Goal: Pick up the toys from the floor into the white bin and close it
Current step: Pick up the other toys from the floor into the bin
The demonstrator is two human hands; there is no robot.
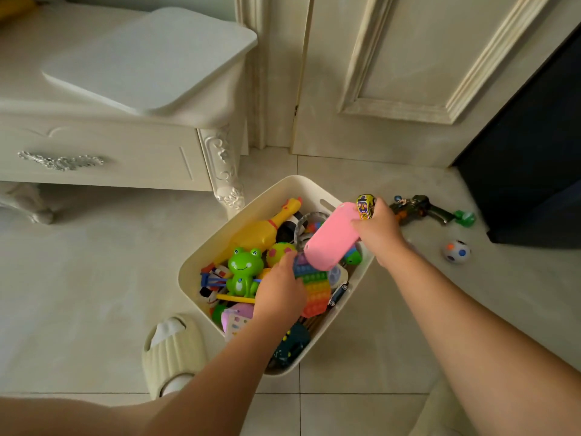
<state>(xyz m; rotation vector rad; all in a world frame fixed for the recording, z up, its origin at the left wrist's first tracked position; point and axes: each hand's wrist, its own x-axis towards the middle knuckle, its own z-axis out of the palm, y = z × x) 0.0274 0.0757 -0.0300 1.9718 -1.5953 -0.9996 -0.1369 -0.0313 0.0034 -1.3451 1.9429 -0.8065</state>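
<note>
Right hand [379, 229] above the far corner of the white bin [309, 188], grip pinching a pink oblong toy [331, 237] and a small yellow toy car [365, 206] together. Left hand [279, 294] down inside the bin, grip closed on a rainbow pop-it [316, 295]. Packed in the bin: green frog [244, 269], yellow rubber chicken [267, 228]. Left on the floor right of the bin: dark toy gun [415, 207], spotted ball [456, 251]. White lid [151, 58] on the worktop, bin open.

Two bare forearms, no sleeves, cream ribbed slipper [174, 354] over a white sock [166, 330], bare knee
</note>
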